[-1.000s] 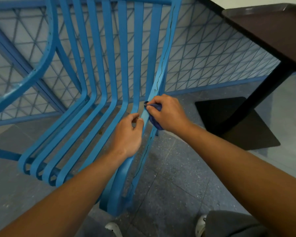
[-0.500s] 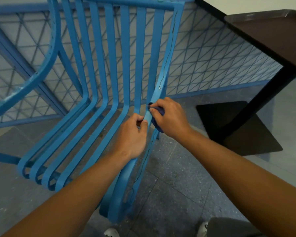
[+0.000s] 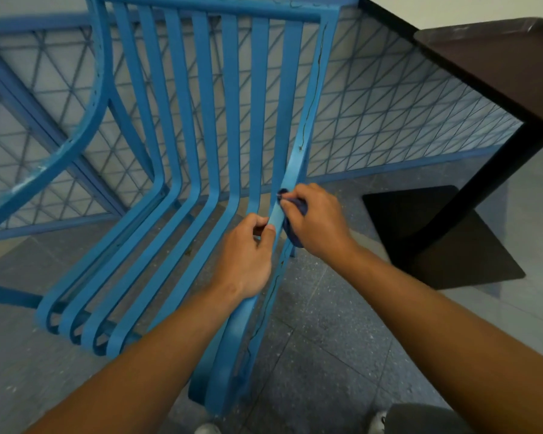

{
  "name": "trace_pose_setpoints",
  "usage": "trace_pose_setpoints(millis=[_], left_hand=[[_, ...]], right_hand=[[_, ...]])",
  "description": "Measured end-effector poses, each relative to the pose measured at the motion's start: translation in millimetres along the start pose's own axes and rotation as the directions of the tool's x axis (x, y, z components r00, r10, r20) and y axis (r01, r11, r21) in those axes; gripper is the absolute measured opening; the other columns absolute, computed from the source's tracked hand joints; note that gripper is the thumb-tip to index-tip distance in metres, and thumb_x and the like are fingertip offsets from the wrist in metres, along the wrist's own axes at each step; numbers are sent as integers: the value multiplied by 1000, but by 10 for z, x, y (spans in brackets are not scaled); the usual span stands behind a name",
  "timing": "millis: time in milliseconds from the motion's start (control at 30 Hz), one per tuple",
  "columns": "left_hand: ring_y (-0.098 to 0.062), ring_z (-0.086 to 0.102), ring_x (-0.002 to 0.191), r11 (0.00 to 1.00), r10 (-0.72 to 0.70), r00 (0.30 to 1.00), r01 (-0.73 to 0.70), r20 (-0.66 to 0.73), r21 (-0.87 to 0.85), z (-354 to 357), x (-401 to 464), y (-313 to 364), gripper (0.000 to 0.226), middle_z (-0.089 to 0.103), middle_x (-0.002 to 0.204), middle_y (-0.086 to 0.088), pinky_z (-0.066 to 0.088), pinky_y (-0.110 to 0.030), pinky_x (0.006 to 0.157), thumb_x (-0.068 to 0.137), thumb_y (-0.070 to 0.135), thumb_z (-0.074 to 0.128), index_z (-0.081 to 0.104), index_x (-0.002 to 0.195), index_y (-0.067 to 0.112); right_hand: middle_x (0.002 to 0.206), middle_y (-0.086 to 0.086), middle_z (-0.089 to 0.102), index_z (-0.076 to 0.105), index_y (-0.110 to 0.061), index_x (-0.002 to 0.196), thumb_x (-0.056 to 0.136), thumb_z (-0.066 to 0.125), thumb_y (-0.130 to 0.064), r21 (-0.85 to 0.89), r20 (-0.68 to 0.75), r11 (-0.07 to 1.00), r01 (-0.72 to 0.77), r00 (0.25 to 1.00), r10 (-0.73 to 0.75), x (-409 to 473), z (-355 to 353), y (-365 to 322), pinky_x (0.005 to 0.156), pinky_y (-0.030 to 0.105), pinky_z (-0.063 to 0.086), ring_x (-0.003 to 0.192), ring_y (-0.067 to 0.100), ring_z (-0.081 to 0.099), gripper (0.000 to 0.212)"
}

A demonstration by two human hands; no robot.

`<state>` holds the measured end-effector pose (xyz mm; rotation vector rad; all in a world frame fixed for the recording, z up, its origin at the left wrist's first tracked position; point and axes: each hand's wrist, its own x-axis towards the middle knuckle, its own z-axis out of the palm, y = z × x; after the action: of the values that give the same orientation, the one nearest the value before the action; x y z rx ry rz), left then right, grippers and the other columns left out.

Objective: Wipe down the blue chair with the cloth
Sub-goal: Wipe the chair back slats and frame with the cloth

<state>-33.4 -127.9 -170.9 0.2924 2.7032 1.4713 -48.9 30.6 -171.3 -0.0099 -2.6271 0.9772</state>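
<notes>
The blue slatted metal chair point(image 3: 182, 170) fills the left and middle of the view, its back upright and its seat running toward me. My left hand point(image 3: 248, 255) grips the rightmost seat slat near the bend, thumb on top. My right hand point(image 3: 314, 220) holds a bunched dark blue cloth point(image 3: 290, 236) against the right side of that same slat, just above my left hand. Most of the cloth is hidden under my fingers.
A dark brown table point(image 3: 499, 64) stands at the right on a black post with a flat black base point(image 3: 445, 242). A blue wire-mesh fence point(image 3: 389, 120) runs behind the chair. The floor is grey speckled tile. My shoes point(image 3: 378, 419) show at the bottom edge.
The view has tilted up a little, showing more of the chair's top rail. Both hands stay on the rightmost slat, the cloth hand shifting only slightly.
</notes>
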Motion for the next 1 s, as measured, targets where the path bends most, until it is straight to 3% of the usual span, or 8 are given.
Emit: trace_pose_setpoints(millis=[100,267,433,500,600,733,867,1000], left_hand=[[-1,50,55,1000,1,1000,-1,15,-8,-6,-22,2,17,59,80,8,38,-12,52,105,30,49,61,102,18],[-3,47,51,1000,-3,999,2,38,13,-13,-28,32,20,53,72,8,36,-16,48,106,32,47,59,97,19],[-16,55,61,980,-12,995,-7,98,197,-40,107,112,20,59,76,1,45,-39,54,105,34,44,52,95,19],[-18,51,62,973,-67,992,41,105,228,-1,272,176,18,55,76,-1,39,-35,54,105,31,43,50,96,18],[-19,52,70,983,-165,982,155,93,103,136,571,252,16,59,89,-4,39,-34,62,106,28,40,51,110,18],[-17,54,69,992,-123,990,124,64,-10,270,645,197,29,59,85,-1,47,-37,68,109,31,34,47,132,19],[-8,48,53,996,-88,993,87,81,21,271,618,161,35,51,67,3,37,-25,53,110,31,32,46,139,19],[-1,46,43,998,-64,994,65,88,-9,276,616,165,39,49,65,2,34,-16,43,110,31,33,43,146,20]], right_hand=[[97,-2,63,69,-22,94,97,62,-32,-38,-8,999,10,1000,-10,204,-53,52,68,30,42,90,17,60,13],[110,3,63,69,-21,102,99,58,-33,-131,-98,987,-89,992,77,907,-257,91,71,27,33,97,22,59,16],[106,1,65,68,-23,97,98,60,-32,-54,-76,994,-100,993,95,702,-152,109,70,26,37,94,18,61,12],[101,1,65,67,-22,95,98,60,-32,-42,-31,997,-64,998,63,500,-89,120,69,29,40,91,18,60,12],[99,1,66,68,-24,95,97,62,-34,-60,43,998,18,999,-15,400,-113,154,71,33,47,90,17,61,12],[102,0,68,69,-27,98,96,62,-38,-161,82,985,66,995,-54,721,-286,208,76,35,49,95,20,63,13],[111,2,64,70,-25,105,98,61,-36,-238,-35,971,7,999,-16,1226,-480,210,74,30,39,101,22,62,16],[111,1,61,70,-22,107,99,59,-33,-139,-119,988,-70,991,54,1159,-330,197,73,25,34,94,16,58,17]])
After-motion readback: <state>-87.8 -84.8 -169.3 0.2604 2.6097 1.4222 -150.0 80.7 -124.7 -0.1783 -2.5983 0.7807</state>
